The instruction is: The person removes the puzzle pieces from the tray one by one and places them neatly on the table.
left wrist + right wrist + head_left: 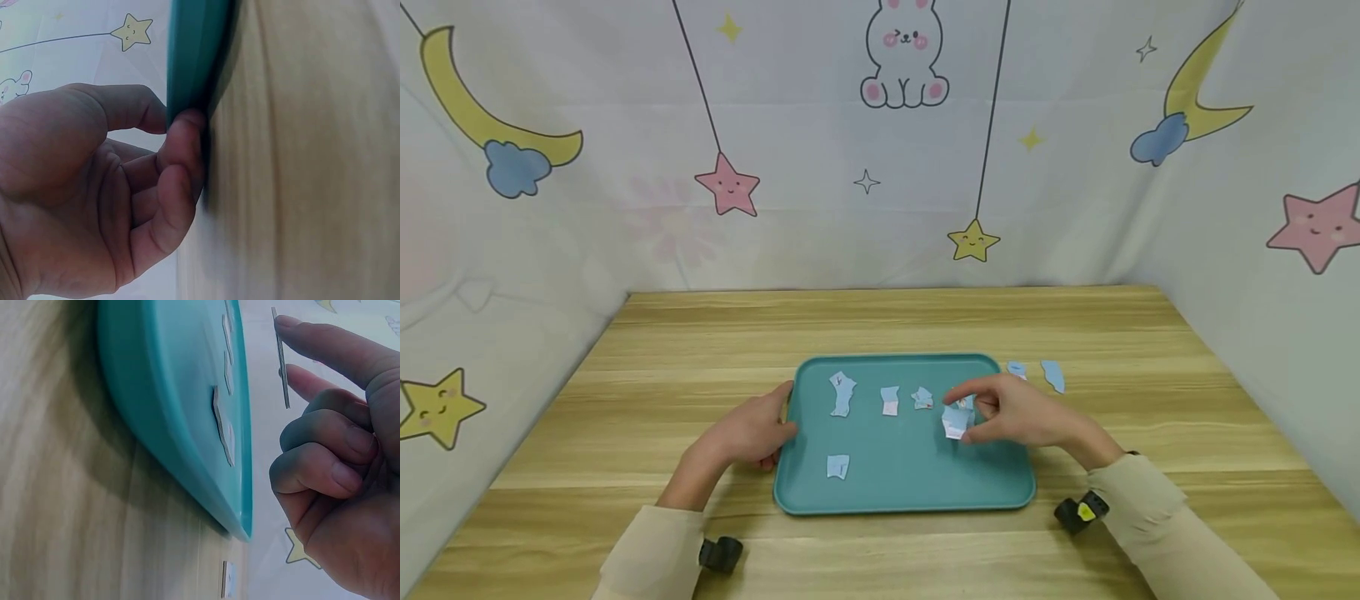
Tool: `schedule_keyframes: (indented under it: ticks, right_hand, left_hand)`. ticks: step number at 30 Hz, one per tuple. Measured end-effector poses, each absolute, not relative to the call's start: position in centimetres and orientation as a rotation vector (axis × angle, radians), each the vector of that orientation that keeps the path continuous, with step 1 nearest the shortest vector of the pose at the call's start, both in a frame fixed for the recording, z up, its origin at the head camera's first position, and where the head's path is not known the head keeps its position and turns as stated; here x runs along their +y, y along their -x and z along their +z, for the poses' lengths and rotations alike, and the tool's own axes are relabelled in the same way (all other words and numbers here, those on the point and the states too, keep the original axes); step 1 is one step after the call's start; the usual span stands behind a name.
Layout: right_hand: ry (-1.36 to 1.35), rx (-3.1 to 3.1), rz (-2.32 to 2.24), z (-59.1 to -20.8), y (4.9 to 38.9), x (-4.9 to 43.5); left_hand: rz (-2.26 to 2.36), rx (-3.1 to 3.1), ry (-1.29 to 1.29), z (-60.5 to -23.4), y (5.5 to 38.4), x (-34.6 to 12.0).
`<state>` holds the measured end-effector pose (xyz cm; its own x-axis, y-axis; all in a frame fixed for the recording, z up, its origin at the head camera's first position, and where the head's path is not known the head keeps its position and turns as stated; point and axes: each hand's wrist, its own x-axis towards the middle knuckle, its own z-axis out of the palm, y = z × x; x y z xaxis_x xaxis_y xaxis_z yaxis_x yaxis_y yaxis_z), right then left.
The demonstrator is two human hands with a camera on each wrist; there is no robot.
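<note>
A teal tray point(910, 487) lies on the wooden table, and my left hand point(752, 427) grips its left rim. In the left wrist view the thumb and curled fingertips meet at the tray edge. Above the tray's right side, my right hand point(1018, 410) pinches a light blue and white irregular cardboard piece point(956, 425) between thumb and index finger. The right wrist view shows this piece point(282, 362) edge-on, lifted over the tray. Another piece point(966, 402) is partly covered beneath it. Left of the hand lie a small piece point(922, 399), a blue-and-pink piece point(890, 401) and a long piece point(842, 395).
One more piece point(837, 467) lies at the tray's front left. Outside the tray, a small piece point(1017, 368) and a longer blue piece point(1053, 376) rest on the table point(1157, 392) at the back right. A printed cloth point(820, 225) hangs behind the table.
</note>
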<state>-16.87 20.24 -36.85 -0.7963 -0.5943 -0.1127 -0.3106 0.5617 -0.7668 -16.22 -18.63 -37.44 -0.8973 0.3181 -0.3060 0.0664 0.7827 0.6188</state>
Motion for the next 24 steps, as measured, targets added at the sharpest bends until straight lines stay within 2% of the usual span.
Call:
schedule_keyframes:
  ticks: [24]
  right_hand:
    - [0.646,2.530,-1.189,-36.9,16.5,25.1]
  left_hand:
    - [0.869,2.569,-0.324,-37.2,15.9,-18.8]
